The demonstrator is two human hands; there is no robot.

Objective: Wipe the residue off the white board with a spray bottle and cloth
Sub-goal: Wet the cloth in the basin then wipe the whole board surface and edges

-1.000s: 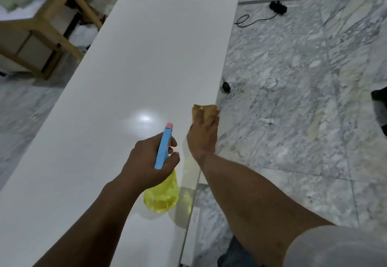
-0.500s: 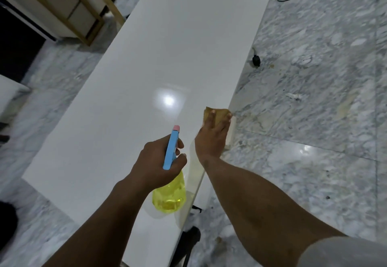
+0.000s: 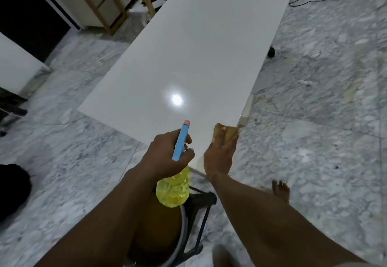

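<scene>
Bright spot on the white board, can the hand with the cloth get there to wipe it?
Probably yes. The right hand presses the cloth on the white board near its right edge; only bare board lies between it and the bright spot. The spray bottle is off that path.

No text, label, brand, number or sign can be read anywhere. The spray bottle (image 3: 173, 188) shows only plain yellow and blue surfaces with no legible print, and the white board (image 3: 199, 57) and the cloth (image 3: 229, 130) bear no readable marks.
</scene>
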